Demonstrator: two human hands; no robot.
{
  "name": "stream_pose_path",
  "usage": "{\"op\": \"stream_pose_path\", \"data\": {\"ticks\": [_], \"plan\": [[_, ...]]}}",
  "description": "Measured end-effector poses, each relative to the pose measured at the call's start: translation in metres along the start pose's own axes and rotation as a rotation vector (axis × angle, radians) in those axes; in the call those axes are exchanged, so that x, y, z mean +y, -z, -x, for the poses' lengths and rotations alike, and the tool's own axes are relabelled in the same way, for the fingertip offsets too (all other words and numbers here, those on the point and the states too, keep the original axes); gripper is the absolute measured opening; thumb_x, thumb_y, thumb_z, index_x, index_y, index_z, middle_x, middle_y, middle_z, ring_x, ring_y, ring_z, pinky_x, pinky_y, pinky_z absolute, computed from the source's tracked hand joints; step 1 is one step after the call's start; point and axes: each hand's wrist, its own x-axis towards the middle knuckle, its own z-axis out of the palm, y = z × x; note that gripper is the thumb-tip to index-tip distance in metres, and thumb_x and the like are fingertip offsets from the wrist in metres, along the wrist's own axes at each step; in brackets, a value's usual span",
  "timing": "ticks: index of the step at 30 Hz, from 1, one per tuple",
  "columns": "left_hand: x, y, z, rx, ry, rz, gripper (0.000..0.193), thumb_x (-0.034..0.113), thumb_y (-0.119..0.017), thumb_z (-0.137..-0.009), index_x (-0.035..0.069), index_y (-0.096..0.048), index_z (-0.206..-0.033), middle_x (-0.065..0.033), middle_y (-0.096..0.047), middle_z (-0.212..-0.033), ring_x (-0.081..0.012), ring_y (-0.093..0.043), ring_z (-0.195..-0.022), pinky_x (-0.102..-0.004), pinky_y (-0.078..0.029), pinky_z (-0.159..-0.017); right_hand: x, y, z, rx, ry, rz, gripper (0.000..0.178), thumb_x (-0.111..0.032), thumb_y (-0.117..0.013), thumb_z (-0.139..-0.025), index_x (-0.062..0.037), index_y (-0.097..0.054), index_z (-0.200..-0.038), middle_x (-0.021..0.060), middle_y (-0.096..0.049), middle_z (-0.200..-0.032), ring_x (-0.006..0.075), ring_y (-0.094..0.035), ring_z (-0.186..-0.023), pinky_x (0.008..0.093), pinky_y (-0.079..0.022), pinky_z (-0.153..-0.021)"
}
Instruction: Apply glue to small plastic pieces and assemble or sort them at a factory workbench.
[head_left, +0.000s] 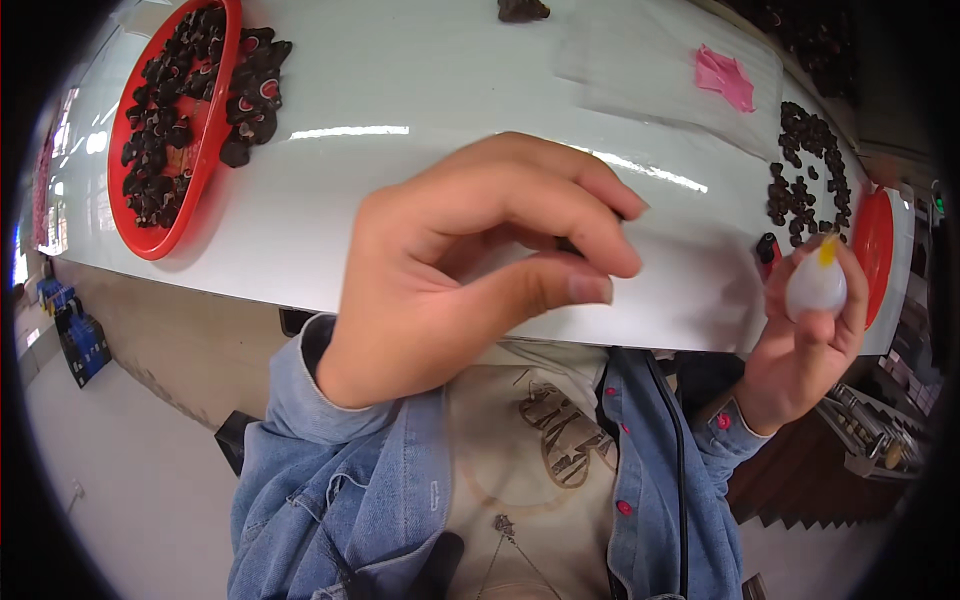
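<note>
My left hand (pixel 470 250) is raised over the middle of the white table, its fingers curled toward the thumb. A small dark piece (pixel 570 245) shows between those fingers, mostly hidden, so its kind cannot be made out. Off to the right, my right hand (pixel 800 350) grips a small white squeeze bottle (pixel 817 287). The bottle has a yellow tip (pixel 828 249) pointing up. The two hands are well apart.
A red oval basket (pixel 222 120) of small dark pieces stands at the left, with more dark pieces (pixel 255 100) beside it. At the right lie several small brown pieces (pixel 800 130) near another red tray (pixel 876 250). Clear plastic sheeting (pixel 640 80) and a pink scrap (pixel 724 78) lie at the back.
</note>
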Motion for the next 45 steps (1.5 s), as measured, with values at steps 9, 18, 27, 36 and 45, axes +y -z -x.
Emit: {"op": "stream_pose_path", "data": {"ticks": [9,18,27,36,45], "plan": [[-0.011,-0.001,-0.005,-0.019,0.079,0.177,0.024,-0.006,-0.066,-0.068,-0.007,-0.055,-0.089,-0.0252,-0.057,-0.099,-0.0237,-0.063,-0.074,-0.0297,-0.056,-0.065,-0.016,0.002,-0.021,-0.189,0.156,-0.152,0.066,-0.044,-0.067,-0.072,0.0047,-0.043,-0.11,0.0182,-0.044,-0.107,0.0188,-0.051,-0.086,0.0257,-0.045,-0.07],[-0.01,-0.003,-0.004,0.021,0.118,0.233,0.026,-0.005,-0.065,-0.069,-0.01,-0.055,-0.092,-0.0255,-0.057,-0.097,-0.0233,-0.063,-0.075,-0.0299,-0.057,-0.064,-0.024,-0.026,-0.015,-0.095,0.032,0.104,0.063,-0.047,-0.062,-0.075,0.0069,-0.046,-0.103,0.0182,-0.05,-0.092,0.0227,-0.055,-0.079,0.0297,-0.047,-0.073],[-0.01,0.001,-0.004,-0.026,0.145,0.163,0.026,-0.007,-0.064,-0.068,-0.009,-0.055,-0.093,-0.0249,-0.058,-0.096,-0.0245,-0.063,-0.076,-0.0292,-0.056,-0.064,-0.036,-0.001,-0.021,-0.425,0.367,0.364,0.061,-0.046,-0.06,-0.075,0.0076,-0.047,-0.101,0.0198,-0.052,-0.089,0.025,-0.056,-0.08,0.0316,-0.047,-0.074],[-0.006,-0.007,-0.006,-0.007,0.166,0.201,0.026,-0.004,-0.065,-0.069,-0.006,-0.055,-0.093,-0.0241,-0.059,-0.096,-0.024,-0.064,-0.074,-0.0277,-0.055,-0.062,-0.009,-0.015,-0.013,0.018,0.154,0.068,0.045,-0.016,-0.068,-0.071,0.0046,-0.046,-0.104,0.0191,-0.056,-0.092,0.0261,-0.056,-0.084,0.0324,-0.047,-0.08],[-0.004,-0.01,-0.003,0.025,0.177,0.093,0.028,0.006,-0.068,-0.072,-0.003,-0.054,-0.094,-0.0206,-0.057,-0.097,-0.0206,-0.061,-0.071,-0.0247,-0.051,-0.058,-0.003,-0.01,-0.025,-0.167,0.161,0.46,0.03,0.011,-0.056,-0.068,0.0002,-0.057,-0.096,0.0098,-0.06,-0.1,0.0176,-0.059,-0.085,0.0249,-0.045,-0.076]]}}
